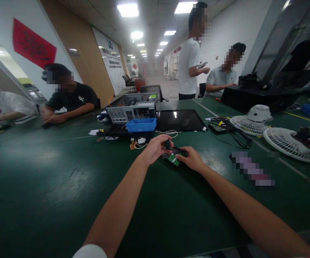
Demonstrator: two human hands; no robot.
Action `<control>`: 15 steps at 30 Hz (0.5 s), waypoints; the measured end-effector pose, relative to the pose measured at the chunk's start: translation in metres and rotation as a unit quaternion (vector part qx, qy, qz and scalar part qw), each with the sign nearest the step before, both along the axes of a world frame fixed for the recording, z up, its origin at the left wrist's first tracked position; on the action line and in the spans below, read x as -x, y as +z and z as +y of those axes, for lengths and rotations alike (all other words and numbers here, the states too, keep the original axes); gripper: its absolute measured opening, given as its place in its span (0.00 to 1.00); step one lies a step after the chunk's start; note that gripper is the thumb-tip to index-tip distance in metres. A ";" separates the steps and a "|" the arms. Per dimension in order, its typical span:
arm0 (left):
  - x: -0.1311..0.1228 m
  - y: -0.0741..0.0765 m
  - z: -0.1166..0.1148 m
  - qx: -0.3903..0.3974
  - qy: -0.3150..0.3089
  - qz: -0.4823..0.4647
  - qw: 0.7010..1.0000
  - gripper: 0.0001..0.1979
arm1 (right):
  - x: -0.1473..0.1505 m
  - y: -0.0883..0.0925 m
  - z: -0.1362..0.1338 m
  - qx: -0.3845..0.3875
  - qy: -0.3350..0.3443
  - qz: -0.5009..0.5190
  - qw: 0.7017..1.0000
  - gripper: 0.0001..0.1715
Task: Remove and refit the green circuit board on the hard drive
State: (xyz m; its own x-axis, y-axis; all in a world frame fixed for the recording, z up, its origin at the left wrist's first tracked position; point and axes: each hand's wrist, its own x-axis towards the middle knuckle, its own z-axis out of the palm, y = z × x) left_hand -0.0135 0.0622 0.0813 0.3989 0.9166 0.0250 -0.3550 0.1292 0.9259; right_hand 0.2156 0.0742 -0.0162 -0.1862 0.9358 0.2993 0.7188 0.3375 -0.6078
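The drive (pixel 174 157), green board up, sits low over the desk (pixel 63 186) at frame centre. The left hand (pixel 156 147) curls closed on its upper edge. The right hand (pixel 193 159) grips its right end, apparently steadying it. A blue tray (pixel 141 125) lies just above.

The small black device (pixel 174 157) carried a green circuit board on its upward face. It lay flat on the dark green table (pixel 63 186), partly hidden from view.
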 end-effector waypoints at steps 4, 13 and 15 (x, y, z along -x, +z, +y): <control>-0.001 0.001 0.000 0.011 0.023 -0.003 1.000 0.11 | 0.001 0.002 -0.002 0.004 -0.007 -0.006 1.000 0.27; 0.004 0.000 0.004 -0.033 0.053 0.046 0.997 0.11 | 0.000 0.002 -0.001 0.005 -0.008 -0.010 1.000 0.27; 0.003 0.001 0.003 -0.040 0.049 0.060 0.996 0.12 | 0.000 0.001 -0.001 0.006 -0.010 -0.007 1.000 0.27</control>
